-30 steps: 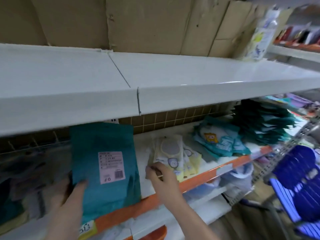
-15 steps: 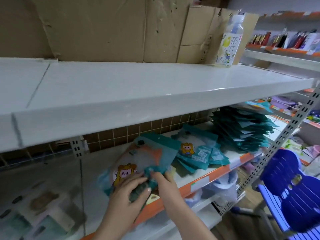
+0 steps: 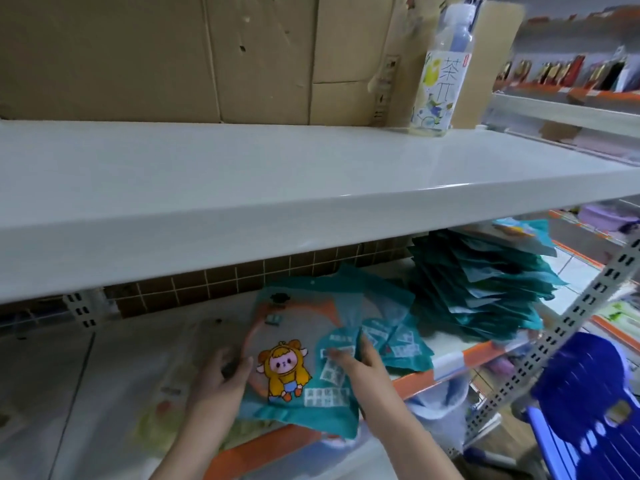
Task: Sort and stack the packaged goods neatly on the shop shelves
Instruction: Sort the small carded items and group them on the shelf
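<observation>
— Access to the lower shelf?
— I note its left part bare and passable. Right of that, loose teal packets, then a tall teal stack reaching the upper shelf overhead.

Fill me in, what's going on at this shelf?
A person is sorting teal packets on the lower shelf. The left hand holds the left edge of a cartoon packet, while the right hand pinches smaller teal packets lying on it. A tall stack of teal packets sits to the right. A drink bottle stands on the upper shelf.
</observation>
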